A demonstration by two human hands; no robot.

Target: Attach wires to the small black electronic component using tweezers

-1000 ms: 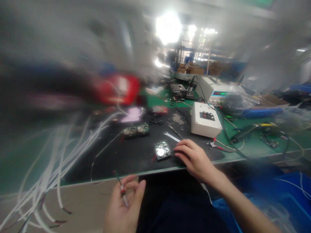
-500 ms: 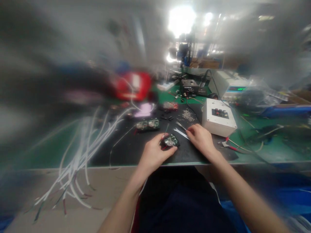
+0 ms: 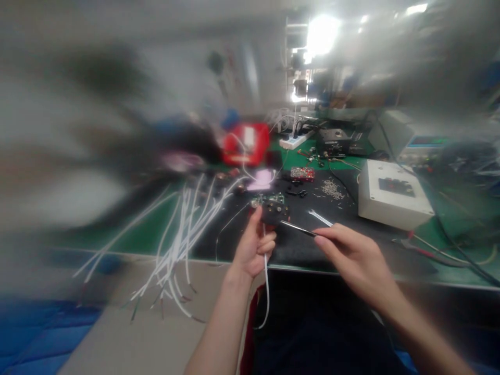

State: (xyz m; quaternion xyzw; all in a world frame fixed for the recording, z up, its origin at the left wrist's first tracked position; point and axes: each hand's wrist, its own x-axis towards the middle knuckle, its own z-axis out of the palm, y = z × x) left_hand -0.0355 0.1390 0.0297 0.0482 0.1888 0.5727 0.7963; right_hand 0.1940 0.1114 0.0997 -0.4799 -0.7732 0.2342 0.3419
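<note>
My left hand (image 3: 255,245) is closed around a small black housing (image 3: 275,212) with several round metal spots on its raised face. A white cable (image 3: 266,291) hangs from that hand past the table edge. My right hand (image 3: 351,255) pinches slim metal tweezers (image 3: 299,228), whose tips point left at the lower edge of the housing. Whether the tips touch it I cannot tell. Green circuit boards (image 3: 278,197) lie just behind the housing, partly hidden. An open-end wrench (image 3: 320,216) rests on the black mat (image 3: 234,247) beyond my right hand.
A bundle of white cables (image 3: 175,250) hangs over the front edge at left. Small metal pins (image 3: 332,189) are piled on the mat. A white box (image 3: 394,195) and red-handled pliers (image 3: 425,252) stand at right. Farther back are a red container (image 3: 248,143) and a power strip (image 3: 296,140).
My left hand has lifted and turned the unit so its black face shows, with the cable now hanging down. My right hand has picked up the tweezers and brought them to it. The view has shifted left.
</note>
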